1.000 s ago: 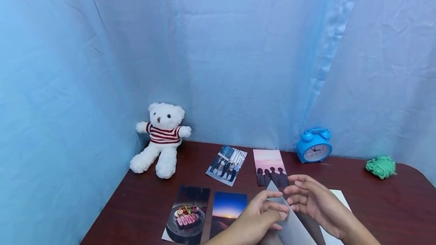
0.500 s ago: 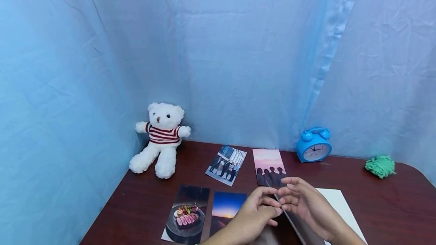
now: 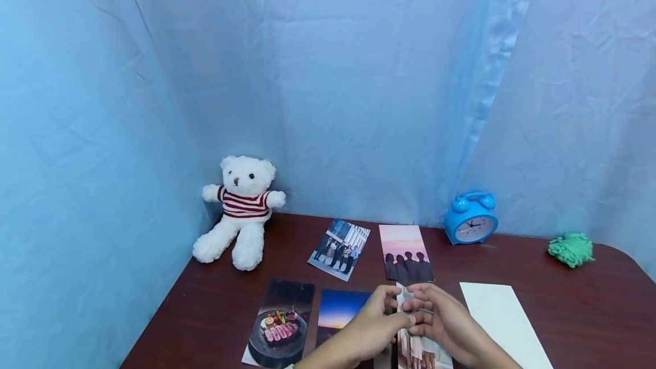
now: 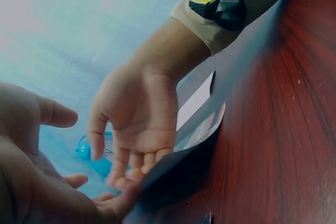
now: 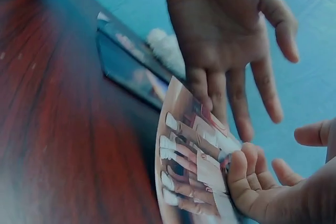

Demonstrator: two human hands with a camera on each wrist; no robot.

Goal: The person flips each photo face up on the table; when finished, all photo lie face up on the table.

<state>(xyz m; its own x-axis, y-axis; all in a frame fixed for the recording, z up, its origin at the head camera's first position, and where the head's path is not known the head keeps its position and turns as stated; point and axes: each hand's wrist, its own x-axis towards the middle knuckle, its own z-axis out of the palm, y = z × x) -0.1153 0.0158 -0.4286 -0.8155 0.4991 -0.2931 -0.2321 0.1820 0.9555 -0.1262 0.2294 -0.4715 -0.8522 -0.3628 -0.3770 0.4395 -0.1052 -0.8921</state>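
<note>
A photo print [image 3: 422, 352] of standing people in white shoes is tilted up on edge between my two hands. My left hand [image 3: 376, 323] is on its left side, fingers straight against its back and thumb apart, as the right wrist view shows. On the other side my right hand [image 3: 446, 318] touches the picture face with loosely bent fingertips, its thumb held away. In the left wrist view the print's back [image 4: 181, 174] looks dark. A sunset photo [image 3: 340, 315] lies partly behind my left hand. The blank white sheet [image 3: 504, 320] rests to the right of my right hand.
A steak photo [image 3: 279, 323] lies at the left front. Behind are a group photo [image 3: 339, 249] and a pink-sky silhouette photo [image 3: 406, 252]. A white teddy bear [image 3: 246, 204], a blue alarm clock [image 3: 471, 218] and green yarn [image 3: 571, 249] stand along the brown table's back.
The print between my hands has turned from its pale back, through edge-on, to its picture face. Both hands have shifted left, and more of the white sheet shows.
</note>
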